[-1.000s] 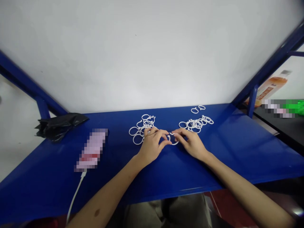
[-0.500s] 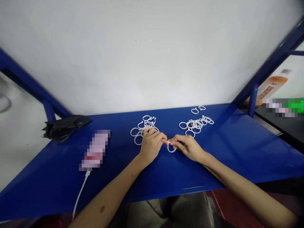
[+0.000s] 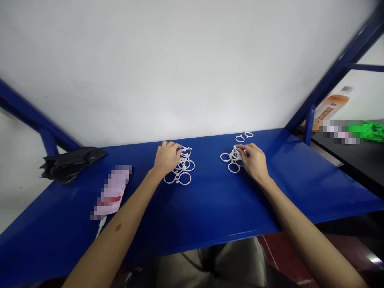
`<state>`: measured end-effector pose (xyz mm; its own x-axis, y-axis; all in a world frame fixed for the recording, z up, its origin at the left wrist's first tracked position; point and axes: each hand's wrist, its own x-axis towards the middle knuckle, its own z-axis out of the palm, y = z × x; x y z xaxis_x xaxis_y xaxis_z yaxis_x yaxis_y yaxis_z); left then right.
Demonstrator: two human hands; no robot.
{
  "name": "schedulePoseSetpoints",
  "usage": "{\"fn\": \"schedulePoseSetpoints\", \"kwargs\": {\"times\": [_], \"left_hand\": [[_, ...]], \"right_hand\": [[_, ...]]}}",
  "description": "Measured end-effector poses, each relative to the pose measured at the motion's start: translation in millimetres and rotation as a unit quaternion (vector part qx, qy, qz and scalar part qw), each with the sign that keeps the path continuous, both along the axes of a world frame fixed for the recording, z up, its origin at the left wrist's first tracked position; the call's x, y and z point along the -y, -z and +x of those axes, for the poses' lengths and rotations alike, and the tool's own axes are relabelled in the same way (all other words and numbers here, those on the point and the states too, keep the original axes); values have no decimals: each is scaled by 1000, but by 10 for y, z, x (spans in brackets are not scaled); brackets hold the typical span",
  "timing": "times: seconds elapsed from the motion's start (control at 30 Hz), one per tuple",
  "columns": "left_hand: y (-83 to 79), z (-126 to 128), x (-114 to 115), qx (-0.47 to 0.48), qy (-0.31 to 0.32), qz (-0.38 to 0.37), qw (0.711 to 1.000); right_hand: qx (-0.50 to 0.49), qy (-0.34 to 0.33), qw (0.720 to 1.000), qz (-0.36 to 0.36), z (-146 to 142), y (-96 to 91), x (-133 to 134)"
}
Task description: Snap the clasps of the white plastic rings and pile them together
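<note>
My left hand [image 3: 168, 158] partly covers the left pile of white rings [image 3: 183, 164] on the tabletop [image 3: 207, 208]; whether its fingers grip one, I can't tell. My right hand [image 3: 254, 162] hides some of the right pile [image 3: 235, 155], its grip equally unclear.

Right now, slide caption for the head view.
Left hand and right hand at two piles of white rings on a blue table.

The person wears khaki-grey trousers [image 3: 174, 270]; the forearms [image 3: 288, 210] are bare, the left bearing an oval spot [image 3: 118, 227].
</note>
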<state>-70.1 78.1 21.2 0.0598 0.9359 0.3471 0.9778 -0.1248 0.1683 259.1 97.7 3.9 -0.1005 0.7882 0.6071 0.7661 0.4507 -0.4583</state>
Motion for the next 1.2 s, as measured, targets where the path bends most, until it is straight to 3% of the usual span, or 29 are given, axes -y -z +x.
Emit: {"fn": "schedulePoseSetpoints", "kwargs": {"times": [0.17,0.33,0.47,0.57,0.67,0.8,0.87,0.93,1.0,1.1,1.2], "left_hand": [[71,-44,-313,3,26,-50,998],[40,-46,-293,16,19,-42,999],[-79,-61,-138,46,14,-15,999],[-167,-24,35,153,24,5,988],[-200,89,246,347,70,-5,935],[-116,340,487,589,112,-66,798],[-53,463,556,658,130,-85,737],[-9,558,600,678,130,-100,716],[6,619,641,663,115,-101,733],[-8,655,712,612,94,-70,782],[-17,648,767,560,110,-45,820]], "right_hand": [[34,83,996,-24,162,70,-139],[27,86,995,31,72,54,-55],[52,19,997,61,-122,-58,19],[89,-86,990,65,-376,-171,26],[90,-194,976,45,-669,-242,77],[-6,-293,956,-29,-925,-177,313],[-43,-302,950,-67,-961,-102,445],[-67,-289,950,-97,-955,-39,533],[-90,-268,952,-116,-935,-11,563],[-96,-250,956,-123,-906,-41,541],[-92,-247,957,-122,-879,-114,514]]}}
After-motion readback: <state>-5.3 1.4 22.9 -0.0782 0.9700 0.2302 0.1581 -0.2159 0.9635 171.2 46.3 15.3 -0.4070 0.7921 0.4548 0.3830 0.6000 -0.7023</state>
